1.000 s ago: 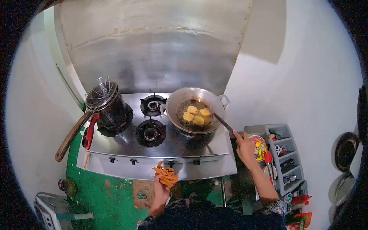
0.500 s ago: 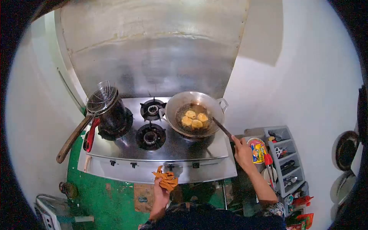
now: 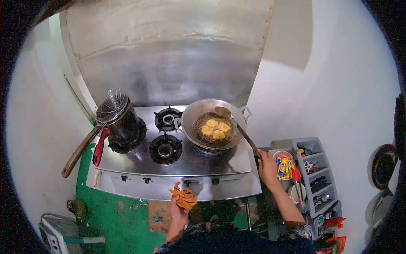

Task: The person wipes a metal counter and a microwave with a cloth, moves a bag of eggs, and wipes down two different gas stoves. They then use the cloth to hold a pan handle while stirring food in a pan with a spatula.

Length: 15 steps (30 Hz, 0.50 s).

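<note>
My right hand (image 3: 267, 167) is closed round the dark handle of a spatula (image 3: 247, 137). Its flat blade is raised at the back of the wok, above the oil. Several golden fritters (image 3: 215, 128) sit close together in the dark, bubbling oil of the wide metal wok (image 3: 195, 111), which stands on the right of the stove. Low in front of the stove, my left hand (image 3: 178, 213) grips a crumpled orange cloth (image 3: 184, 198), away from the wok.
On the stove's left stands a blackened pot (image 3: 126, 129) topped with strainers, their handles jutting forward. Two bare burners (image 3: 165, 149) lie between pot and wok. At right are a grey utensil organizer (image 3: 318, 178), a yellow packet (image 3: 286, 167) and red-handled tongs (image 3: 297, 180).
The spatula blade has come up out of the oil toward the back of the wok. My left hand and the cloth have hardly moved.
</note>
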### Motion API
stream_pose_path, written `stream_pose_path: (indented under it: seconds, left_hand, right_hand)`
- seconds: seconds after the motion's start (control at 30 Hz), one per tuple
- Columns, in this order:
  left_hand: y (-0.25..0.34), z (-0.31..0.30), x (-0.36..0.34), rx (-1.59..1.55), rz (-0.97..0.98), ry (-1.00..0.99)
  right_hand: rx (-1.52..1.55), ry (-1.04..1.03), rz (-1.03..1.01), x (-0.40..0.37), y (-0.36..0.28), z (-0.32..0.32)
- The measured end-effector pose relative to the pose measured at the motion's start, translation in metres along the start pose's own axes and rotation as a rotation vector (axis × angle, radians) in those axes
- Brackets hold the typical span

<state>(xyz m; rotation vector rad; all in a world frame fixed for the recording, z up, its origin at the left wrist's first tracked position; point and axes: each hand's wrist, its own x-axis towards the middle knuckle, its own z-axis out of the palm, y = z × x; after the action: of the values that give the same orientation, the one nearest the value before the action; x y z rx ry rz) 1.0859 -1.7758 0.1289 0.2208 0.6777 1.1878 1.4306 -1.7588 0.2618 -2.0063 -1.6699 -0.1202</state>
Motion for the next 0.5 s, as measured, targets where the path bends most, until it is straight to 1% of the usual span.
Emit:
stream_pose_path:
  seconds: [0.07, 0.1, 0.17, 0.2, 0.23, 0.27, 0.3, 0.33, 0.37, 0.4, 0.43, 0.47, 0.5]
  left_hand:
    - [-0.009, -0.009, 0.007, -0.005, 0.012, 0.0]
    - [-0.009, -0.014, 0.009, -0.006, 0.027, -0.01]
    - [-0.004, 0.007, 0.001, -0.002, 0.071, -0.014]
    - [-0.006, 0.015, -0.004, -0.002, 0.108, -0.011]
    - [-0.009, 0.01, -0.004, -0.003, 0.111, -0.006]
    - [-0.011, 0.001, -0.001, -0.007, 0.059, 0.036]
    - [-0.011, -0.003, 0.003, -0.012, 0.01, 0.074]
    - [-0.01, -0.002, 0.005, -0.016, 0.016, 0.073]
    - [-0.011, -0.002, 0.003, -0.019, 0.026, 0.025]
    - [-0.012, -0.002, 0.001, -0.017, 0.034, -0.021]
    - [-0.012, 0.001, -0.001, -0.012, 0.035, -0.018]
    - [-0.012, 0.004, -0.002, 0.04, 0.038, 0.073]
    - [-0.013, 0.008, -0.001, 0.089, 0.044, 0.169]
  right_hand:
    - [0.006, -0.015, -0.004, -0.005, 0.002, 0.001]
    - [0.018, 0.01, -0.008, -0.006, 0.002, 0.003]
    - [0.026, 0.042, -0.029, 0.0, 0.004, 0.003]
    - [0.017, 0.011, -0.034, 0.0, 0.006, 0.002]
    - [0.012, -0.021, -0.033, -0.003, 0.007, 0.002]
    - [0.018, -0.019, -0.033, -0.006, 0.008, 0.005]
    - [0.059, 0.018, -0.025, -0.006, 0.009, 0.009]
    - [0.097, 0.05, -0.022, -0.002, 0.011, 0.009]
    - [0.096, 0.047, -0.029, 0.001, 0.013, 0.009]
    - [0.071, -0.004, -0.038, 0.002, 0.016, 0.008]
    - [0.05, -0.051, -0.042, 0.001, 0.018, 0.01]
    - [0.053, -0.043, -0.042, -0.001, 0.018, 0.011]
    - [0.108, 0.029, -0.066, 0.0, 0.019, 0.013]
